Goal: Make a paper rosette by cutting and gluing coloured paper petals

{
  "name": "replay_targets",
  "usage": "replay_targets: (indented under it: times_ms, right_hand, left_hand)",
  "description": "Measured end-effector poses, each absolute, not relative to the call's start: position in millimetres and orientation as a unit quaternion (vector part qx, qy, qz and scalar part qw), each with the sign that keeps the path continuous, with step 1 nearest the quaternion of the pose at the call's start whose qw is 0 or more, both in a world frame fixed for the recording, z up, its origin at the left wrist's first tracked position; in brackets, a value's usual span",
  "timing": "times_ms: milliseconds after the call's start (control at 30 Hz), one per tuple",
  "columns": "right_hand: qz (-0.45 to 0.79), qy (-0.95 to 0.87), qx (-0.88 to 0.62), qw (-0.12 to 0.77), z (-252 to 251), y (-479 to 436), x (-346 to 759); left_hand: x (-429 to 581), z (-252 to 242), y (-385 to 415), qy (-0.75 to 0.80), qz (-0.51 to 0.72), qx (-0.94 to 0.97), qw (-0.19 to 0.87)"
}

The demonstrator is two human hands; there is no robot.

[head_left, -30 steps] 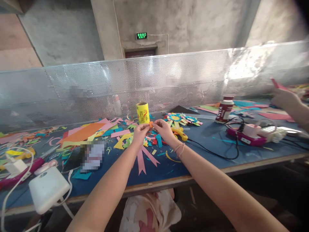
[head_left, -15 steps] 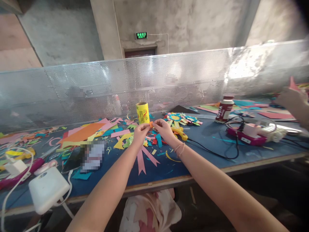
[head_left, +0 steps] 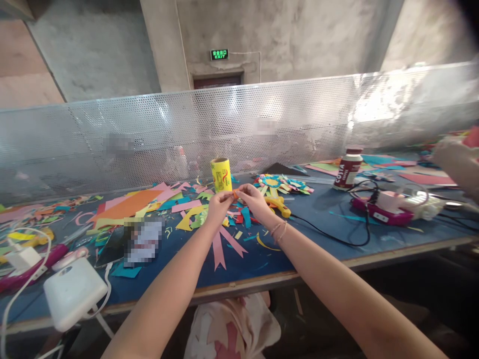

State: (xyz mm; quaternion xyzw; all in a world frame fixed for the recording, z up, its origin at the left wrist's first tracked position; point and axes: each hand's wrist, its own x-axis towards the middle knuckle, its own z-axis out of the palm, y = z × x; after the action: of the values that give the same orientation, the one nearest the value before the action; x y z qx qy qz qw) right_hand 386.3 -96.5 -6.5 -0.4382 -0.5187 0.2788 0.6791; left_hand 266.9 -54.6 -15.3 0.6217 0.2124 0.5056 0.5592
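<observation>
My left hand (head_left: pixel 217 205) and my right hand (head_left: pixel 254 199) meet above the blue table (head_left: pixel 318 239), both pinching one small orange paper piece (head_left: pixel 235 193) between their fingertips. Just behind them stands a yellow tape roll (head_left: pixel 221 174). Under my hands lie pink paper strips (head_left: pixel 220 244) and mixed colored scraps. A yellow glue gun (head_left: pixel 279 203) rests right of my right hand, beside a multicolored paper flower (head_left: pixel 280 183).
A perforated metal screen (head_left: pixel 239 124) runs along the table's far edge. A brown bottle (head_left: pixel 348 168), a pink device (head_left: pixel 385 207) with black cables and a white box (head_left: pixel 73 291) sit on the table. Another person's hand (head_left: pixel 454 159) is at the far right.
My hands stay together on the orange piece, fingers shifting slightly. The other person's hand at the right has moved toward the frame edge with its red paper.
</observation>
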Motion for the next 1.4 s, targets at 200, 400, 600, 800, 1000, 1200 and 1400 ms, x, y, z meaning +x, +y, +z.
replay_targets:
  times_ms: [200,400,600,800,1000,1200,1400]
  right_hand:
    - [0.319,-0.506,-0.420,0.683,-5.1,-99.0,385.5]
    - [0.329,-0.507,-0.403,0.688,-6.0,-97.6,385.4]
    - [0.323,-0.510,-0.406,0.686,-5.4,-98.2,385.6]
    - [0.343,-0.518,-0.392,0.679,-3.4,-101.2,384.9]
    - [0.328,-0.523,-0.399,0.678,-3.6,-101.5,384.2]
    - [0.321,-0.522,-0.409,0.676,-4.1,-100.8,385.5]
    - [0.315,-0.522,-0.417,0.674,-5.3,-99.2,385.9]
  left_hand:
    - [267.8,-16.0,-54.8,0.215,0.499,0.622,0.565]
    - [268.8,-16.5,-54.1,0.214,0.500,0.613,0.573]
    - [269.3,-14.3,-57.2,0.216,0.495,0.609,0.581]
    - [268.8,-12.9,-59.7,0.205,0.507,0.595,0.589]
    - [269.2,-11.9,-61.2,0.213,0.506,0.594,0.588]
    - [269.7,-9.5,-64.1,0.225,0.507,0.582,0.595]
    - [270.2,-10.4,-62.3,0.213,0.506,0.578,0.603]
